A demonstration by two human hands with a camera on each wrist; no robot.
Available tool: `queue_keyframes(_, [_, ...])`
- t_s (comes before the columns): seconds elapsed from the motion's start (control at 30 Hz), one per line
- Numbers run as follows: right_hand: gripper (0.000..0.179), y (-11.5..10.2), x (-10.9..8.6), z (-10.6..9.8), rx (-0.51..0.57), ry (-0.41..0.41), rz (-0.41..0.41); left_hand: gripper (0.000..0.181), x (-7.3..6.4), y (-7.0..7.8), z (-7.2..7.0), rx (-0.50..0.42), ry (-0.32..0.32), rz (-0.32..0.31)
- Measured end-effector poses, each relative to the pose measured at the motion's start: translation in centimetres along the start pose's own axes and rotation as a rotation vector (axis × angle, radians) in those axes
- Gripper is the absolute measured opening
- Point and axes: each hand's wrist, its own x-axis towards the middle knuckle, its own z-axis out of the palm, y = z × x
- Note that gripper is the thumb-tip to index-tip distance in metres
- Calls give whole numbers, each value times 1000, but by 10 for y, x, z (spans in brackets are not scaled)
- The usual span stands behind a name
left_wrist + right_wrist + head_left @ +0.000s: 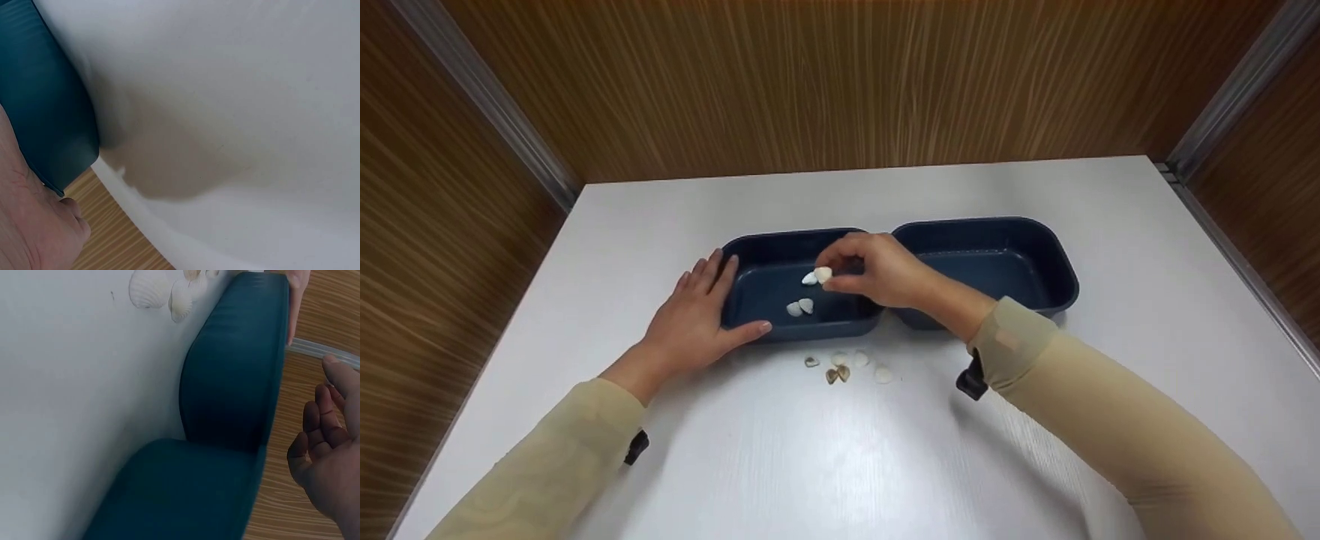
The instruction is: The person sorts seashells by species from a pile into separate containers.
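My right hand [877, 270] pinches a pale seashell [824, 274] between thumb and fingers, over the left dark blue bin [802, 330]. Another white shell [808, 279] shows right beside the held one, and a pair of white shells [800, 307] lies on that bin's floor. My left hand [690, 322] rests on the bin's left end, fingers straight along the rim and thumb at the near edge. In the right wrist view, the right hand [332, 455] is above the rim with its fingers curled; the held shell is hidden there.
A second blue bin [1061, 281] stands right of the first, close against it. In front of the left bin lie several shells: white ones, such as a flat shell [883, 374], and a brown pair [838, 374]. Wood-grain panels [840, 82] enclose the white table [780, 465].
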Motion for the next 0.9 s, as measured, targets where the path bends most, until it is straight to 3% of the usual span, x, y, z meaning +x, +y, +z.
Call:
queue_keyframes(0.43, [23, 20, 18, 13, -31, -54, 30, 121, 0, 0, 0, -8, 10, 11])
queue_keyframes(0.7, [23, 24, 23, 15, -106, -70, -10, 121, 0, 0, 0, -1, 11, 13])
queue_keyframes(0.9, [29, 24, 24, 14, -160, -104, 18, 121, 0, 0, 0, 2, 5, 8])
